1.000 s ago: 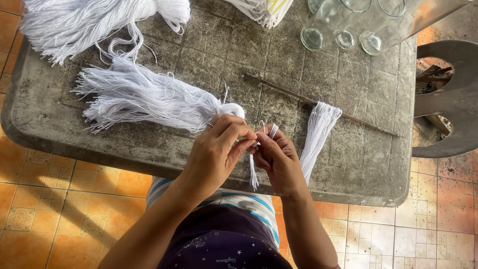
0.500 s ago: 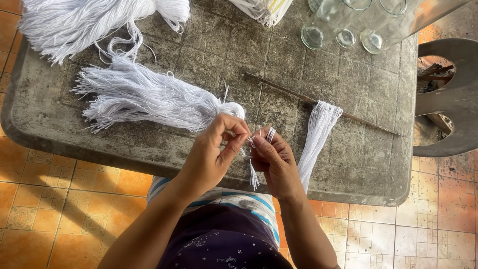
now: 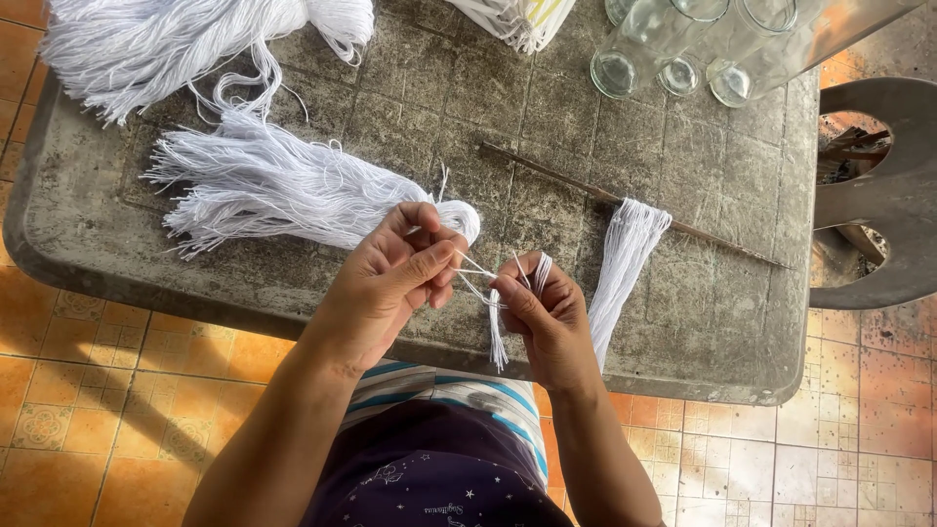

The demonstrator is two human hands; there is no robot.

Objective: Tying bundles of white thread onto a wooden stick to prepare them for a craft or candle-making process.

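Left hand (image 3: 390, 283) fingers pinch thin strands taut, right hand (image 3: 547, 317) fingers clamp the small white thread bundle (image 3: 498, 337), so they separate cleanly. Spare thread (image 3: 293, 185) waits on the worktop (image 3: 712, 322).

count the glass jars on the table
3, clustered at the table's far right corner: left jar, middle jar, right jar. The frame crops their tops, so more may be hidden.

Centre frame: left hand (image 3: 390, 283) pinches thin white strands (image 3: 473, 268), right hand (image 3: 547, 317) grips small white thread bundle (image 3: 498, 337), end hanging down. Grey table (image 3: 683, 322) beneath. Larger thread bunches (image 3: 283, 185) upper left. Stick (image 3: 605, 193) with tassel (image 3: 625, 259) centre right, probably looped on. Glass jars (image 3: 664, 49) top right.
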